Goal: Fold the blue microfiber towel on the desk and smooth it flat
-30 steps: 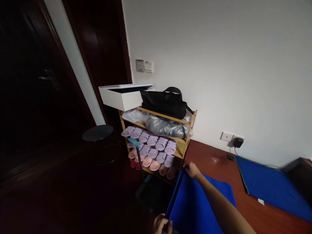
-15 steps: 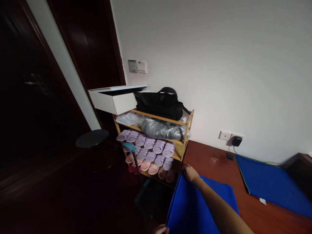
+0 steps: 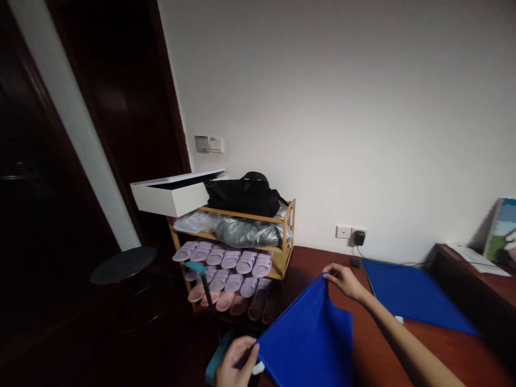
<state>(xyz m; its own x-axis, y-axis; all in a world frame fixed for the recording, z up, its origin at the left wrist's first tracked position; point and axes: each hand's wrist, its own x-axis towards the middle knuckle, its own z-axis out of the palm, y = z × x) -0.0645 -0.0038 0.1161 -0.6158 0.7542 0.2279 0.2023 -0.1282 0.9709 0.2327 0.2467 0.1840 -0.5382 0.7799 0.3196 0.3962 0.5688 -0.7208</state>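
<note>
A blue cloth (image 3: 308, 333) hangs stretched between my two hands over the front left part of the reddish-brown table (image 3: 387, 352). My left hand (image 3: 237, 361) pinches its near left corner, beside a small white tag (image 3: 258, 368). Higher and to the right, my right hand (image 3: 342, 279) pinches the cloth's upper corner. Folds run down from that corner, and the lower edge leaves the frame. A second blue cloth (image 3: 415, 295) with a green edge lies flat on the table by the wall.
Left of the table stands a wooden rack (image 3: 288, 236) with slippers (image 3: 231, 258), a black bag (image 3: 244, 196) and a white box (image 3: 173, 199). A round stool (image 3: 123, 264) is further left. A black plug (image 3: 359, 238) sits in the wall socket; its cable reaches the table.
Both hands have risen, lifting and spreading the blue cloth; my left hand now shows more fully. The view has shifted right, bringing a picture and papers into sight.
</note>
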